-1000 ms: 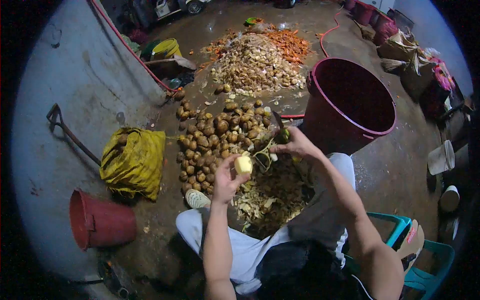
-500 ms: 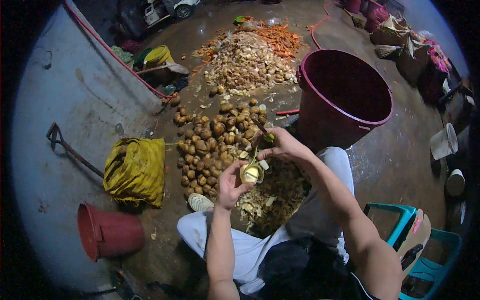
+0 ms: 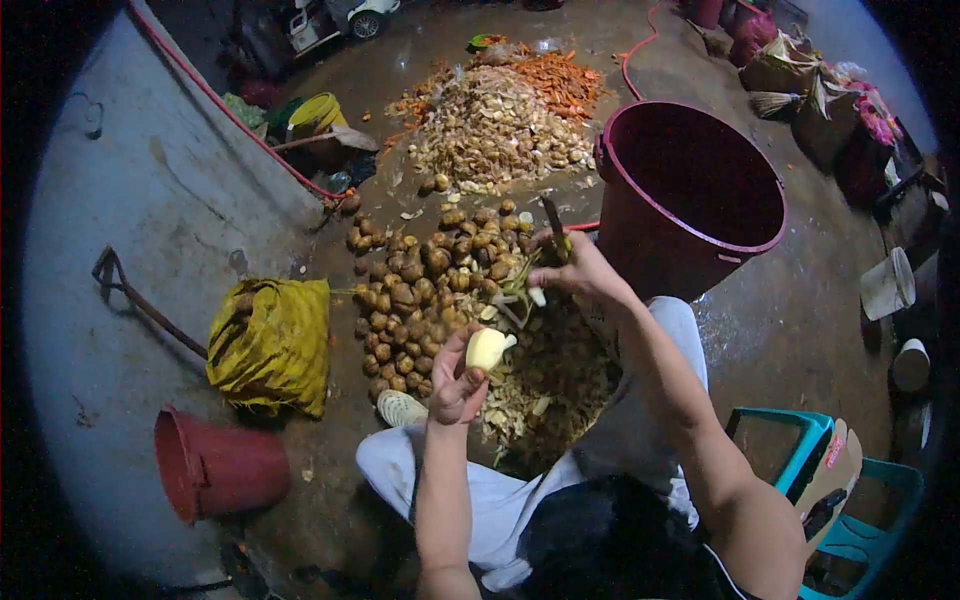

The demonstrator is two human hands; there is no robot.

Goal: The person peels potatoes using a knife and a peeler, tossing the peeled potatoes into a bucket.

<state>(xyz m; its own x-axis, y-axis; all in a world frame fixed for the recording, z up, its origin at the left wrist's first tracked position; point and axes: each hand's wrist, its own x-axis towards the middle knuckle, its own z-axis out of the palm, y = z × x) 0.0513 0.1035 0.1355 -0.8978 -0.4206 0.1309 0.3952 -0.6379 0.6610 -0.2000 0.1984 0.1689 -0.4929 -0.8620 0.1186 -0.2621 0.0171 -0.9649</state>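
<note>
In my left hand is a pale yellow, peeled root vegetable, with a small whitish bit at its right end. My right hand grips a knife, its dark blade pointing away from me. Long strips of peel hang beside the right fingers, apart from the vegetable. Below the hands, between my legs, lies a heap of peelings. Brown, round, unpeeled root vegetables are piled on the floor just beyond my left hand.
A tall maroon tub stands right of the peelings. Farther off are a heap of pale pieces and orange scraps. At left are a yellow sack and a red bucket; a teal stool is at right.
My right hand has drawn away from the vegetable, up and to the right, with the knife and peel strips. My left hand has turned the vegetable and stays near the same place.
</note>
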